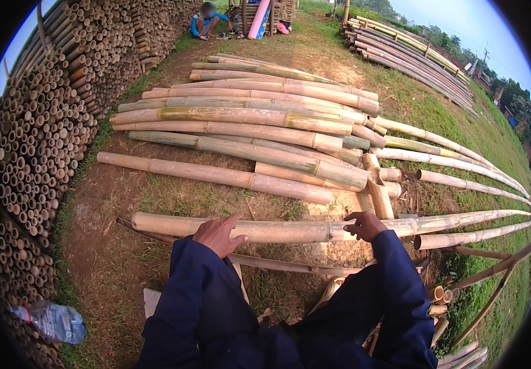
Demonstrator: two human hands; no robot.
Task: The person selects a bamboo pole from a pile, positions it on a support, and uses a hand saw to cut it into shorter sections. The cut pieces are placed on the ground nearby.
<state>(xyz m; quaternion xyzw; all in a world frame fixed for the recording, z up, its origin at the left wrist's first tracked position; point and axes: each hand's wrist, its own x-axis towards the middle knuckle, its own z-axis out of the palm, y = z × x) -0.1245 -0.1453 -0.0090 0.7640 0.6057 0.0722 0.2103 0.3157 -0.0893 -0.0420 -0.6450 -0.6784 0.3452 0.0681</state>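
Note:
A long, pale bamboo pole (pixel 284 232) lies crosswise in front of my knees, running from the left far out to the right. My left hand (pixel 219 235) rests on it near its left end, fingers stretched and thumb apart. Further along, my right hand (pixel 366 226) is at the pole beside a node, fingers curved with a gap between thumb and forefinger. Neither hand is wrapped round the pole. Under the pole, past my right hand, stands a split bamboo support (pixel 379 198). A thinner, darker bamboo strip (pixel 290 264) lies nearer to me.
Several cut bamboo poles (pixel 241 144) lie in a heap ahead. Tall bamboo stacks (pixel 38 154) line the left, with a clear plastic bottle (pixel 62 321) below. More poles (pixel 407 58) are stacked far right. A person (pixel 207 23) crouches at the back. A bamboo frame (pixel 493 269) stands at right.

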